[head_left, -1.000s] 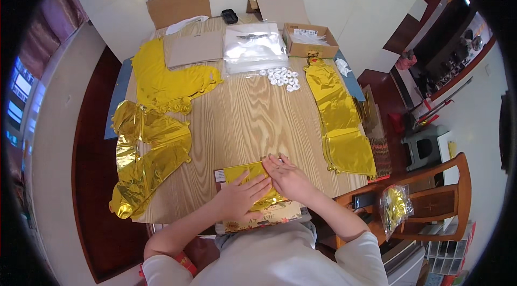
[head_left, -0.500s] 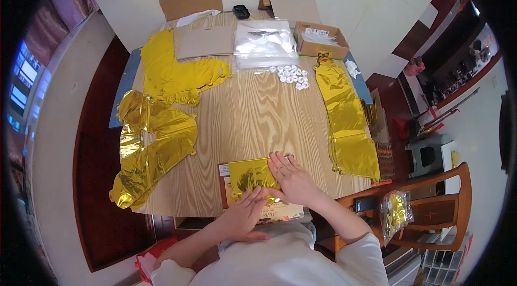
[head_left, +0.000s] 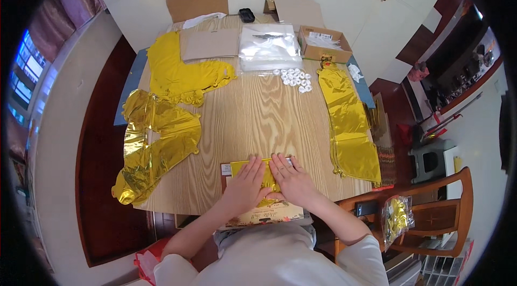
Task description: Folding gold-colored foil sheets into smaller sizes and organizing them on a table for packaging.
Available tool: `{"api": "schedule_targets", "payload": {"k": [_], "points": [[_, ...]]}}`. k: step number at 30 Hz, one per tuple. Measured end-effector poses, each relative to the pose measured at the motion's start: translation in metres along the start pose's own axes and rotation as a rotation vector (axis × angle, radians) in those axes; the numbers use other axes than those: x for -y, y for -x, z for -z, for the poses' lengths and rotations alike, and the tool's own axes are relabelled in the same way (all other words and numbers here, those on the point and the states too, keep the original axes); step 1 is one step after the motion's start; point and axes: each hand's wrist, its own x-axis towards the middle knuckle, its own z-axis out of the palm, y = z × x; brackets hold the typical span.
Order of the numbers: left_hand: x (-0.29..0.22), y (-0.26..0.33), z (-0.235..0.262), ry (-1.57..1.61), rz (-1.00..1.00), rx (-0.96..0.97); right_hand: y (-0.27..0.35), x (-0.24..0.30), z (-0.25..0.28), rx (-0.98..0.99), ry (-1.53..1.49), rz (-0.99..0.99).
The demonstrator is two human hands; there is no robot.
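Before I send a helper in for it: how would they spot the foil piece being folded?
On the wooden table, go to the near edge, where both hands press down. The small gold foil under them lies on a printed card, folded flat, unlike the big loose gold sheets at the sides.

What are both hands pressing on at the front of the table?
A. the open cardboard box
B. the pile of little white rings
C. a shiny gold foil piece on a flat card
C: the left hand and right hand lie flat on the gold foil piece atop the flat card.
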Motion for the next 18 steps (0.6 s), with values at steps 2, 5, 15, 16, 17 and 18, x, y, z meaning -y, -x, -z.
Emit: {"api": "schedule_targets", "payload": {"k": [2,5,15,16,17,18], "points": [[0.0,-0.005,-0.009,-0.043,0.031,-0.055,0.0,0.0,-0.002,0.004,0.062,0.014],[-0.006,-0.003,-0.017,-0.1,0.112,-0.074,0.0,-0.001,-0.002,0.015,0.078,0.015],[0.0,0.018,-0.005,-0.3,0.267,-0.029,0.002,0.001,0.001,0.005,0.012,0.002],[0.001,0.02,-0.003,-0.35,0.272,-0.018,0.002,0.001,0.001,0.005,0.009,0.002],[0.001,0.017,0.0,-0.365,0.282,0.012,0.002,0.001,0.001,0.006,0.007,0.0],[0.001,0.013,0.006,-0.381,0.297,0.04,0.001,0.002,0.002,0.007,0.005,0.004]]}}
